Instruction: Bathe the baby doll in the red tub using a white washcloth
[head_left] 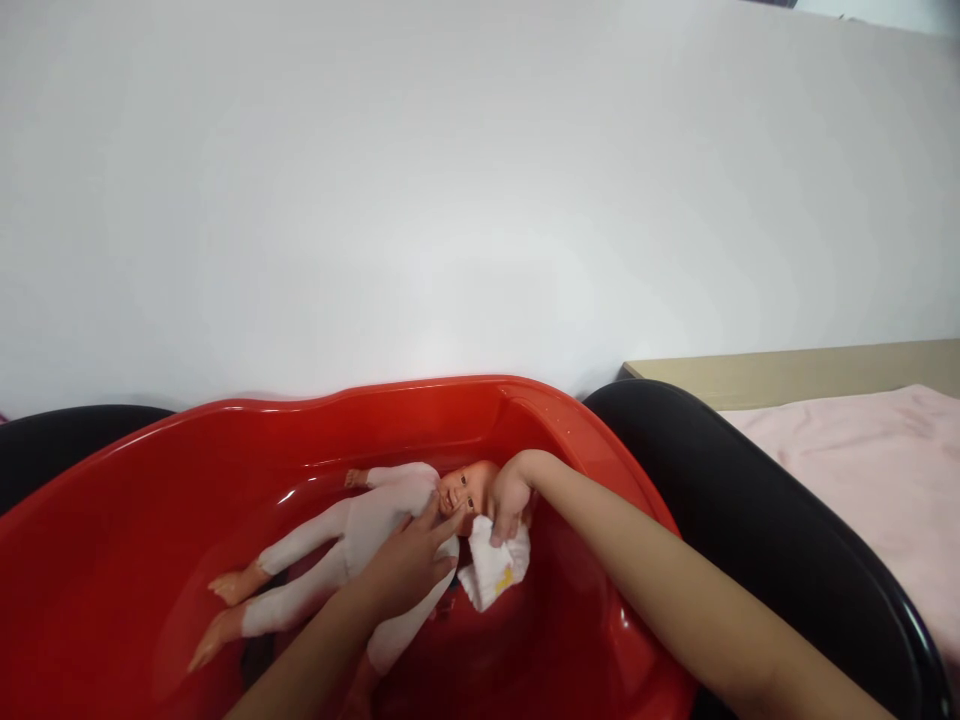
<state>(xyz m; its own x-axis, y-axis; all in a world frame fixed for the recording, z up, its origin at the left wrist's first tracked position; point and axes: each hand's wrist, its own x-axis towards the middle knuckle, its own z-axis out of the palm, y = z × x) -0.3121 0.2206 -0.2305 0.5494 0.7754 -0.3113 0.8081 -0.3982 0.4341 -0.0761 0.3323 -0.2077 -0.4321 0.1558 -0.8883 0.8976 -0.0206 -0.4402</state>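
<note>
A baby doll [379,520] with a white cloth body lies on its back in a red tub [90,560], its head toward the right and its feet toward the left. My left hand [416,560] rests over the doll's upper chest, its fingers stretched apart with the tips at the chin and cheek. Beside the head, my right hand [514,492] is closed on a white washcloth [491,570] with a yellow pattern, which hangs below the fingers. That hand hides part of the top of the head. My left forearm covers part of the doll's body.
Black chair-like surfaces [757,530] flank the tub on the right and left. A pink blanket [862,470] lies at the far right, in front of a light wooden board [795,375]. Behind the tub rises a plain white wall [420,200].
</note>
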